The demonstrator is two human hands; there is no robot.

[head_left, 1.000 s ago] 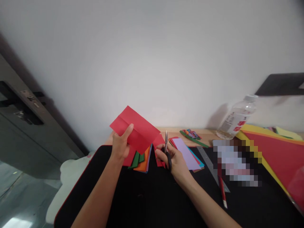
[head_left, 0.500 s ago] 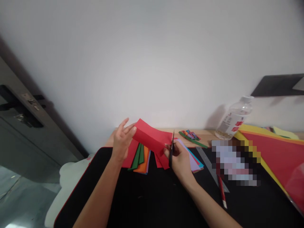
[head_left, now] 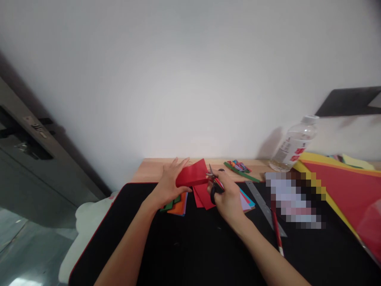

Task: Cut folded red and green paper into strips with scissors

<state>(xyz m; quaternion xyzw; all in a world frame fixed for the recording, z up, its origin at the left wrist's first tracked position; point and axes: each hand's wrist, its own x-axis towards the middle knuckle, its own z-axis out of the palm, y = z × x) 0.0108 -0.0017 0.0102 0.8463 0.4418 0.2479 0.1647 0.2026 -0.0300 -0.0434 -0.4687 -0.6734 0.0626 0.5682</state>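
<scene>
My left hand [head_left: 169,183] holds a folded red paper sheet [head_left: 192,174] by its left side, thumb under it and fingers over the top. My right hand [head_left: 228,199] grips black-handled scissors [head_left: 213,183], whose blades are parted at the red sheet's right edge. Below the hands, a fan of coloured paper pieces [head_left: 178,203] in green, orange and red lies on the black mat [head_left: 184,254]. More red, purple and blue sheets [head_left: 245,201] lie under my right hand.
A metal ruler [head_left: 263,206] and a red pencil [head_left: 277,234] lie right of my hand. A clear plastic bottle [head_left: 293,145] stands by the wall on the wooden desk [head_left: 149,171]. Large red and yellow sheets [head_left: 345,190] fill the right. Small colourful scraps [head_left: 239,167] sit behind.
My left hand has lowered the red sheet from a raised position down toward the desk. My right hand brought the scissors up to the sheet's right edge with the blades parted.
</scene>
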